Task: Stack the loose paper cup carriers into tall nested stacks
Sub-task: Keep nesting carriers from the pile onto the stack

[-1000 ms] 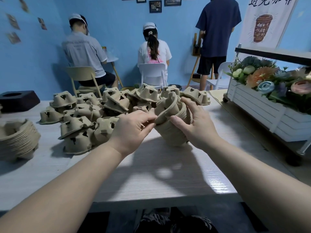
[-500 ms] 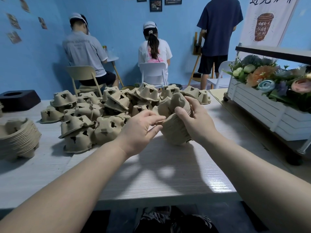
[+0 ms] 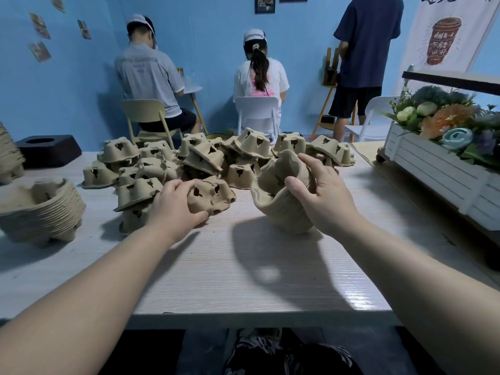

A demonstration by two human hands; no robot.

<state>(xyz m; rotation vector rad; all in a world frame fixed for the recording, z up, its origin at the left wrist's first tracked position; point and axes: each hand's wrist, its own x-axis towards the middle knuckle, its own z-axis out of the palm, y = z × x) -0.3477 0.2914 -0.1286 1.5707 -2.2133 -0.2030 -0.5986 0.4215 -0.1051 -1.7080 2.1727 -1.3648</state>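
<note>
A heap of loose brown pulp cup carriers lies upside down across the middle of the white table. My right hand grips a nested stack of carriers, tilted on its side with its open end facing left, thumb over the rim. My left hand curls around a single loose carrier at the near edge of the heap, fingers over its top and thumb under its near side. A finished nested stack stands at the table's left.
Another tall stack shows at the far left edge beside a black block. A white planter cart with flowers stands close on the right. Beyond the table two people sit on chairs and one stands, backs turned.
My left hand has left the held stack and moved left and down onto a loose carrier in the heap. My right hand has kept the stack, lowering and tilting it.
</note>
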